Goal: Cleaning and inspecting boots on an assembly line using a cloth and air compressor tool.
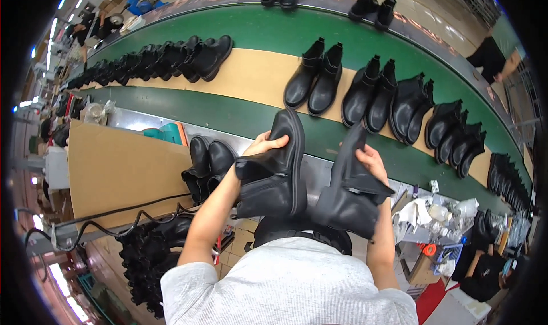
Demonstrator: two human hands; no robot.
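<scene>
Head cam, single frame. L hand [264,144] grips a black ankle boot [273,173] at the toe/forefoot end, fingers curled over the sole edge, thumb side wrapped on upper; boot held up in front of chest, toe pointing away from person, shaft twd body. R hand [372,163] closed round a second black boot [349,193] near its upper part, fingers pressed onto the leather; this boot tilted, sole edge facing L, shaft opening low, just above grey shirt [291,285]. The two boots near each other at their lower ends; cannot tell whether they touch. Both held above the near edge of a metal bench [319,173], short of the green conveyor belt [251,119]. On belt: tan strip [257,76] carrying pairs of black boots in a row [365,93] running L to R, more packed close at far L [160,59] and far R. Beside L forearm, one more pair of black boots [208,162] stands on bench next to a cardboard sheet [114,168]. Black cables [114,216] run along the cardboard's near edge. Below L, heap of black boots [148,256]. Right of R forearm: clutter of white rags and small bottles [434,213]. Another person in black at far R [491,56].
</scene>
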